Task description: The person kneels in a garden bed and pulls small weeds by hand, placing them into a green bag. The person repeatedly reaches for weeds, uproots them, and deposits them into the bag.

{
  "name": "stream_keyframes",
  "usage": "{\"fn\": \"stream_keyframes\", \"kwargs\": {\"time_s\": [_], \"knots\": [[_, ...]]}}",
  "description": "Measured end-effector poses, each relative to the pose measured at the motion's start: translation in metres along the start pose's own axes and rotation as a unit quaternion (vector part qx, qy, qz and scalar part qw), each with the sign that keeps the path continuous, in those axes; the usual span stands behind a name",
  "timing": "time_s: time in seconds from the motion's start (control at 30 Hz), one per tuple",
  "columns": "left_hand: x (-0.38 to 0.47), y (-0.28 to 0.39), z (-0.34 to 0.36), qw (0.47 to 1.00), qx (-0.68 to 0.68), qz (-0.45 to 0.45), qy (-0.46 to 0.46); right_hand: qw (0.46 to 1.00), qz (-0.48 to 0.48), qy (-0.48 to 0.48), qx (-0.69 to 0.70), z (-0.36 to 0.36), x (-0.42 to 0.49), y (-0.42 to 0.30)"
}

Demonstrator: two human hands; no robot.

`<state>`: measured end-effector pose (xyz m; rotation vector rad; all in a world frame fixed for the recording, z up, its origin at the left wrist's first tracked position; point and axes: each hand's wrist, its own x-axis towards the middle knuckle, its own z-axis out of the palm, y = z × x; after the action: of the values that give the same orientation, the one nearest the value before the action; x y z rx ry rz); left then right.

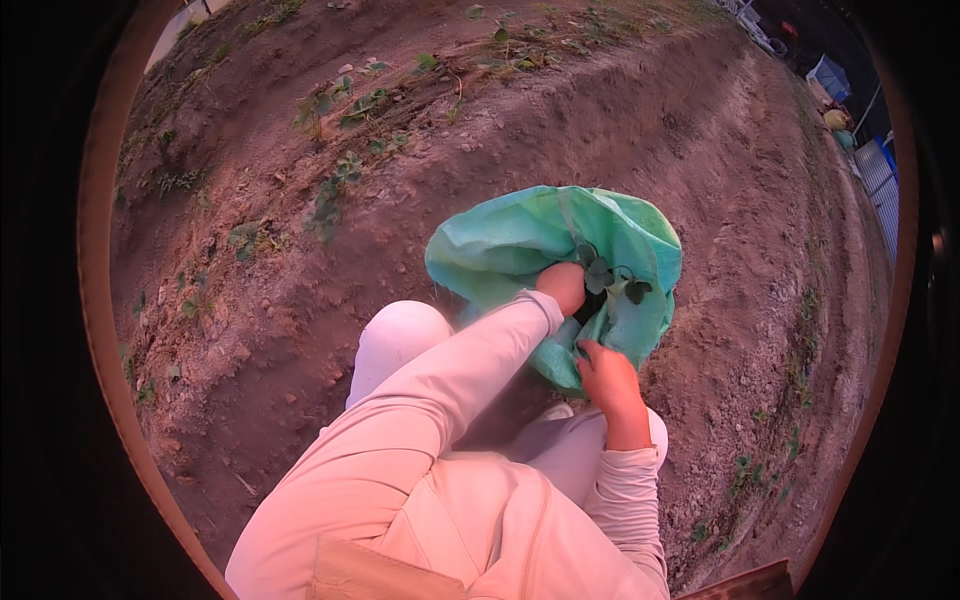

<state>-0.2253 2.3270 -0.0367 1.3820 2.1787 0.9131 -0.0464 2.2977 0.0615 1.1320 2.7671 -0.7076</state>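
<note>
A green woven plastic sack (495, 240) stands on the soil between my knees, its mouth spread wide and facing up. My left hand (564, 287) reaches into the mouth, and its fingers are hidden inside. Just beyond that hand, a plant with dark green leaves (598, 276) pokes up out of the sack. Another dark leaf (637, 291) lies against the inner right wall. At the near rim my right hand (611, 379) pinches the sack's edge between thumb and fingers. The bottom of the sack is out of sight.
Ridges of bare reddish soil (300, 330) run along both sides. Low leafy plants (326, 195) grow in a row on the left ridge, and more small plants (746, 472) at the lower right. Corrugated sheeting (877, 180) and assorted objects stand at the far right edge.
</note>
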Motion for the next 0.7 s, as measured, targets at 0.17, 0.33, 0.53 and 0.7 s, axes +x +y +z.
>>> {"fn": "stream_keyframes", "kwargs": {"time_s": [0.17, 0.33, 0.53, 0.7], "knots": [[-0.031, -0.014, 0.032, 0.967, 0.191, 0.045, -0.164, 0.996, 0.037, 0.03, 0.081, -0.016, -0.002, 0.001], [-0.034, 0.03, -0.041, 0.991, 0.068, 0.073, -0.089, 0.989, 0.02, 0.096, 0.114, -0.017, 0.003, 0.002], [-0.107, 0.023, -0.162, 0.969, -0.111, 0.214, 0.049, 0.976, 0.02, 0.126, 0.176, -0.012, 0.006, 0.004], [-0.184, -0.05, -0.224, 0.935, -0.211, -0.005, 0.285, 0.977, 0.002, 0.137, 0.161, -0.005, 0.007, 0.002]]}}
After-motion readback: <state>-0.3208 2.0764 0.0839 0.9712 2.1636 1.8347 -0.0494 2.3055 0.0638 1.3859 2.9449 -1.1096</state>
